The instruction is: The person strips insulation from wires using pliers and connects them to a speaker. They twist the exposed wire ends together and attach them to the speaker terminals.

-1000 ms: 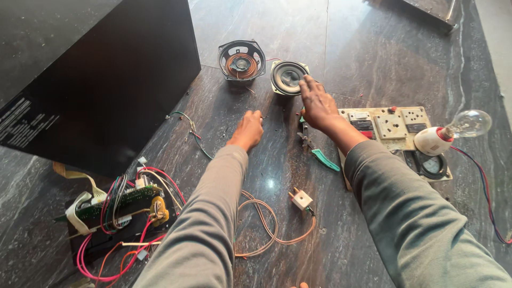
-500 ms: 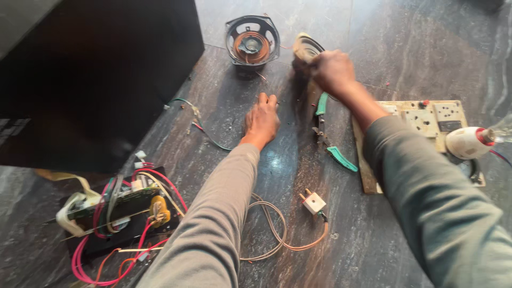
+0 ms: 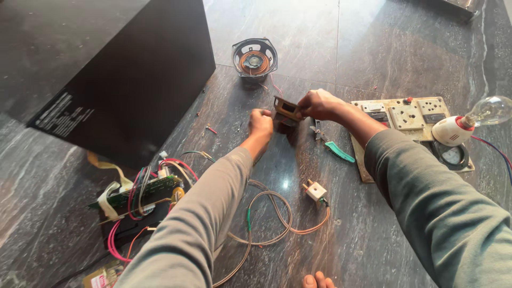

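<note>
My right hand [image 3: 318, 103] grips a small brown speaker [image 3: 285, 108] by its right edge and holds it tilted just above the dark stone floor [image 3: 373, 224]. My left hand [image 3: 261, 122] is curled against the speaker's lower left side. A second round speaker [image 3: 255, 57], copper cone up, lies farther back with thin wires trailing from it. Green-handled pliers [image 3: 335, 147] lie just right of the hands.
A big black box [image 3: 106, 69] stands at the left. A circuit board [image 3: 141, 194] with red wires lies near left. A white plug [image 3: 316, 190] on looped wire sits in front. A switchboard [image 3: 410, 114], bulb [image 3: 490, 109] and holder [image 3: 449, 131] are at right.
My right hand took the small speaker from beside the round one and brought it nearer. My left hand lifted off the floor to meet it.
</note>
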